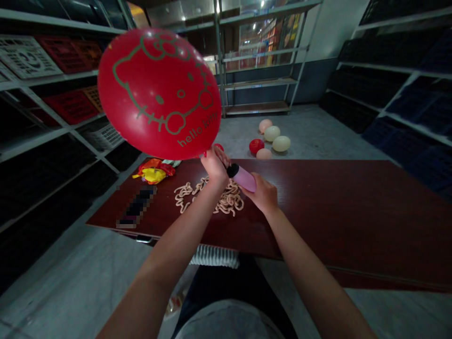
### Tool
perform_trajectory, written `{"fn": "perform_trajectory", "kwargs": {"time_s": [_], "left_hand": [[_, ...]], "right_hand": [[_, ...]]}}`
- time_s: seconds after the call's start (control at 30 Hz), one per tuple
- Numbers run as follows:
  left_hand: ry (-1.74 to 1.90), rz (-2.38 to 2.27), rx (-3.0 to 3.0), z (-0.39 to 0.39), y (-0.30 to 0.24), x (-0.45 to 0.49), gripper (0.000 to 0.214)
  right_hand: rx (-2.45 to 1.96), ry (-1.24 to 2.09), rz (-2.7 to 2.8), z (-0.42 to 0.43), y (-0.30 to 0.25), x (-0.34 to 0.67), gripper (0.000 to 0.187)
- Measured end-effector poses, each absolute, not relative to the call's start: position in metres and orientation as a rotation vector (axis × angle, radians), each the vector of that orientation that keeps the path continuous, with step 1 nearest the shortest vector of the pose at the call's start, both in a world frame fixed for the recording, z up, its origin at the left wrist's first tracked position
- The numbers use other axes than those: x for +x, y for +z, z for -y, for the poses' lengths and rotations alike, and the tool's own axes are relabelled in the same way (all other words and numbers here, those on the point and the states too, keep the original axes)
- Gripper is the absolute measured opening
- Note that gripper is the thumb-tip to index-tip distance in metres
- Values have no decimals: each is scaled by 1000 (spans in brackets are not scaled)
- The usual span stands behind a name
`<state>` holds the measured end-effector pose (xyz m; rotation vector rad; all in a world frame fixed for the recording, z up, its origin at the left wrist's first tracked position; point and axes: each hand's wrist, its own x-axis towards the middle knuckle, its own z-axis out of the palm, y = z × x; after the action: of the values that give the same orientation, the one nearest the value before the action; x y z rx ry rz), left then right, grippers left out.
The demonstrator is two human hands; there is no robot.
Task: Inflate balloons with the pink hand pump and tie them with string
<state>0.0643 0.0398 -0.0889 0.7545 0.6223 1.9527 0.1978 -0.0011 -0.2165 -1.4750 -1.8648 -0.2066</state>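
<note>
The left hand's fingers (216, 165) are gathered at the neck of the red balloon (158, 94), just left of the frame's middle; whether fingertip and thumb meet in a full pinch I cannot tell, as the hand itself hides it. The right hand (264, 194), right of centre, has its fingers curled round the pink pump (245, 179), whose black end points up and left, close by the left palm. Whether that end sits in the neck is hidden too.

The balloon, round and taut, fills much of the upper left (its print reads "hello kitty"). I judge the step in hand to be filling it, or the moment of parting it from the pump. Either way, the next move calls for a firm squeeze on the neck, so no air escapes, while the right hand steadies the pump or draws it clear.

Below the hands, beige strands (231, 203) lie in a tangle on the table (335, 202); flat balloons (155, 173) are heaped at centre left. Beyond the far edge, upper right of centre, blown balloons (281, 143) rest on the floor (318, 136).
</note>
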Motion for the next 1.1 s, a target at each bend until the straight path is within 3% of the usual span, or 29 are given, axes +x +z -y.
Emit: {"fn": "perform_trajectory", "kwargs": {"time_s": [0.37, 0.73, 1.1], "left_hand": [[1991, -742, 388, -29, -95, -7, 40], [2069, -784, 371, -13, -69, -95, 41], [1994, -628, 638, -32, -34, -33, 47]], "right_hand": [[-1396, -266, 2084, 14, -209, 187, 46], [-1308, -239, 2192, 13, -207, 181, 39], [-1305, -165, 1978, 6, -215, 191, 42]]}}
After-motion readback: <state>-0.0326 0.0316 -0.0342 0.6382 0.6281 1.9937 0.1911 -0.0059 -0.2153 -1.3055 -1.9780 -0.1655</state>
